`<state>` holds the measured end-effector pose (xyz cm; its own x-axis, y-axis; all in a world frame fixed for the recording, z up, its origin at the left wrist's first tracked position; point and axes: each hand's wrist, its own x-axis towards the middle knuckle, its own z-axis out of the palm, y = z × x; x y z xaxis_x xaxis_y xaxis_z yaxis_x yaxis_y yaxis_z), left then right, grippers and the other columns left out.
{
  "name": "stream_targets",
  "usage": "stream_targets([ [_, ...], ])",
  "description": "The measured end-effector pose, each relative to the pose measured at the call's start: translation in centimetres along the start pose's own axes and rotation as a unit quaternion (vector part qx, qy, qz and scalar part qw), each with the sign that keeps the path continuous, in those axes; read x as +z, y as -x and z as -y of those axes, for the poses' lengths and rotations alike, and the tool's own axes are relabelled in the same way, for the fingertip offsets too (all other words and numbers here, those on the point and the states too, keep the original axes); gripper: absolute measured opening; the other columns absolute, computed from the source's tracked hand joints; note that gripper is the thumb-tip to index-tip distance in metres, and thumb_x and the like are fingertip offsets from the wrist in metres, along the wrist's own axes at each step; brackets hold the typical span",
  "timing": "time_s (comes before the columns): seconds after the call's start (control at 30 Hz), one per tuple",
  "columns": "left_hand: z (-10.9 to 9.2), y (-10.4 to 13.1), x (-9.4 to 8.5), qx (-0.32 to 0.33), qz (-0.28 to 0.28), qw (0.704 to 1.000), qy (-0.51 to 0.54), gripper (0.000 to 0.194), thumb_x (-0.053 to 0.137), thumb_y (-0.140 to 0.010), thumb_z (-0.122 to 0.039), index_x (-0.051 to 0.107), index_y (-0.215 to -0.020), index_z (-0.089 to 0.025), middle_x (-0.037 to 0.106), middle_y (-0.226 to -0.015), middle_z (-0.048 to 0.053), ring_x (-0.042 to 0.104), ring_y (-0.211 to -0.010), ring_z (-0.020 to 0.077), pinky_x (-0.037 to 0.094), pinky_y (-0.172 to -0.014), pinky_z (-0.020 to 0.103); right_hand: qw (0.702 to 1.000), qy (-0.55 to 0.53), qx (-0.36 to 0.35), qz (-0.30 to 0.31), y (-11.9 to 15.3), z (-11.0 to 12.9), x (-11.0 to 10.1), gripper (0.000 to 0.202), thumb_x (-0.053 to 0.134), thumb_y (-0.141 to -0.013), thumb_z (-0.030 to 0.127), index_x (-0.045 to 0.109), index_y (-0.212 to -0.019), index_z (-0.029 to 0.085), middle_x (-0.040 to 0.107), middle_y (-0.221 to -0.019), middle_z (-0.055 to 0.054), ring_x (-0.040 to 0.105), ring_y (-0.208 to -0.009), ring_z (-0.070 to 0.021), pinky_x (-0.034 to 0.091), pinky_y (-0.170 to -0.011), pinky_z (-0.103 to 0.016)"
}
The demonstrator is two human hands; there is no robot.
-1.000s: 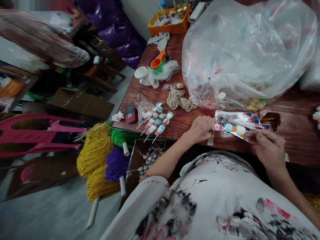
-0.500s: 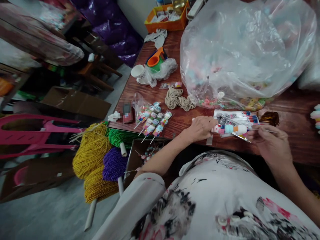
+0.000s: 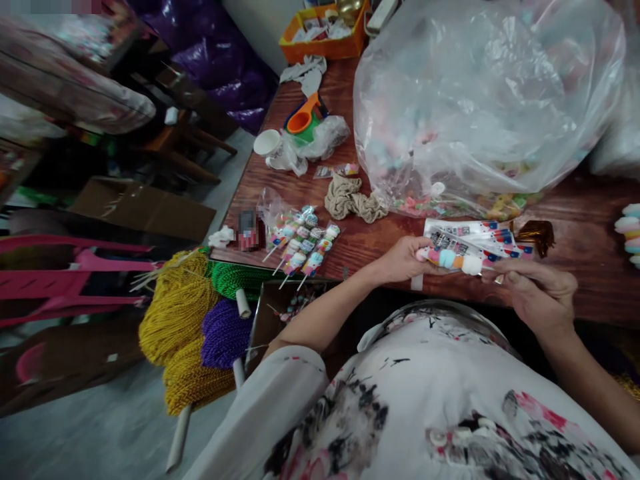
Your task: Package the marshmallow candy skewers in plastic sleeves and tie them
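A marshmallow skewer (image 3: pixel 453 259), with pink, blue, orange and white pieces in a row, lies across the front edge of the table between my hands. My left hand (image 3: pixel 406 259) is closed on its left end. At the other end, the fingers of my right hand (image 3: pixel 543 288) pinch the skewer close to the white and pink pieces; a small shiny bit shows at the fingertips. Just behind the skewer lies a stack of flat printed wrappers (image 3: pixel 470 231). Further left, several wrapped marshmallow skewers (image 3: pixel 305 243) rest with their sticks toward the table edge.
A big clear bag of sweets (image 3: pixel 480 107) fills the back right. Brown twist ties (image 3: pixel 536 235), a beige cloth (image 3: pixel 350 198), a paper cup (image 3: pixel 267 143) and an orange basket (image 3: pixel 325 45) are on the table. Yellow cord bundles (image 3: pixel 177 307) and a pink chair (image 3: pixel 75 277) stand left.
My right hand has moved slightly down and left, its fingers now folded at the skewer's end. My left fingers have drawn lower around the other end. The view has shifted slightly.
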<state>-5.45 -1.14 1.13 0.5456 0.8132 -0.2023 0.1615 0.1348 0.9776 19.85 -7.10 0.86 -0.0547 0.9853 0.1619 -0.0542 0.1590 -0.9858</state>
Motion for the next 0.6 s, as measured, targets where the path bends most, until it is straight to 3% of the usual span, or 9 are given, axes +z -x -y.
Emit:
stream_targets([
  [0.07,-0.1,0.0,0.4,-0.022,-0.003,0.996,0.090,0.049,0.087,-0.054,-0.046,0.057,-0.075,-0.013,0.058,-0.071,-0.004,0.054,-0.067,0.0087,0.045,-0.069,0.023,1.000,-0.004,-0.011,0.011,0.1,0.1,-0.3,0.011,0.071,-0.082,0.027,0.079,-0.090,0.026,0.077,-0.084,-0.002,0.073,-0.077,-0.0198,0.061,-0.072,-0.033],
  [0.17,0.0,0.2,0.7,-0.030,0.004,0.994,0.101,0.049,0.088,-0.055,-0.045,0.059,-0.078,-0.012,0.059,-0.072,-0.003,0.056,-0.069,0.0092,0.046,-0.071,0.024,0.999,-0.023,0.022,0.026,0.0,0.4,-0.8,0.010,0.072,-0.082,0.025,0.079,-0.090,0.026,0.077,-0.084,-0.002,0.072,-0.074,-0.0181,0.061,-0.068,-0.030],
  [0.23,0.0,0.4,0.7,-0.005,-0.013,0.999,0.032,0.047,0.085,-0.059,-0.047,0.060,-0.080,-0.012,0.060,-0.072,-0.003,0.055,-0.068,0.0096,0.045,-0.068,0.024,0.996,-0.053,0.062,0.031,-0.3,0.6,-0.9,0.012,0.072,-0.082,0.024,0.079,-0.092,0.025,0.077,-0.083,-0.002,0.071,-0.070,-0.0164,0.061,-0.064,-0.028],
  [0.3,-0.1,0.6,0.6,0.034,-0.021,0.993,-0.108,0.039,0.081,-0.067,-0.043,0.063,-0.084,-0.013,0.062,-0.072,-0.002,0.057,-0.069,0.0112,0.044,-0.067,0.023,0.992,-0.080,0.090,0.027,-0.5,0.8,-0.6,0.011,0.073,-0.081,0.025,0.079,-0.090,0.024,0.077,-0.081,-0.003,0.071,-0.068,-0.0165,0.061,-0.060,-0.028],
  [0.37,-0.3,0.8,0.6,0.065,-0.004,0.957,-0.281,0.026,0.073,-0.075,-0.032,0.065,-0.093,-0.014,0.067,-0.081,0.002,0.062,-0.076,0.0149,0.045,-0.070,0.025,0.990,-0.096,0.098,0.011,-0.6,1.2,-0.1,0.010,0.074,-0.080,0.027,0.079,-0.087,0.023,0.077,-0.079,-0.004,0.071,-0.067,-0.0173,0.060,-0.057,-0.028],
  [0.43,-0.5,1.0,0.7,0.083,0.012,0.906,-0.414,0.025,0.064,-0.079,-0.021,0.064,-0.103,-0.014,0.071,-0.096,0.008,0.066,-0.088,0.0194,0.047,-0.075,0.028,0.991,-0.104,0.088,-0.014,-0.5,1.4,0.4,0.010,0.074,-0.079,0.028,0.079,-0.087,0.024,0.077,-0.080,-0.005,0.071,-0.066,-0.0176,0.061,-0.056,-0.028],
  [0.5,-0.6,1.1,0.9,0.090,0.009,0.877,-0.471,0.032,0.059,-0.078,-0.015,0.062,-0.110,-0.014,0.071,-0.106,0.011,0.067,-0.096,0.0216,0.048,-0.078,0.029,0.993,-0.095,0.067,-0.037,-0.3,1.4,0.8,0.011,0.074,-0.079,0.028,0.079,-0.089,0.025,0.077,-0.082,-0.004,0.071,-0.068,-0.0178,0.062,-0.058,-0.029],
  [0.6,-0.7,1.0,1.0,0.088,0.003,0.892,-0.444,0.030,0.061,-0.078,-0.019,0.063,-0.109,-0.016,0.072,-0.099,0.008,0.067,-0.090,0.0193,0.047,-0.075,0.027,0.997,-0.047,0.052,-0.035,0.2,0.9,1.0,0.012,0.074,-0.080,0.027,0.079,-0.091,0.025,0.077,-0.083,-0.004,0.072,-0.071,-0.0186,0.064,-0.063,-0.032],
])
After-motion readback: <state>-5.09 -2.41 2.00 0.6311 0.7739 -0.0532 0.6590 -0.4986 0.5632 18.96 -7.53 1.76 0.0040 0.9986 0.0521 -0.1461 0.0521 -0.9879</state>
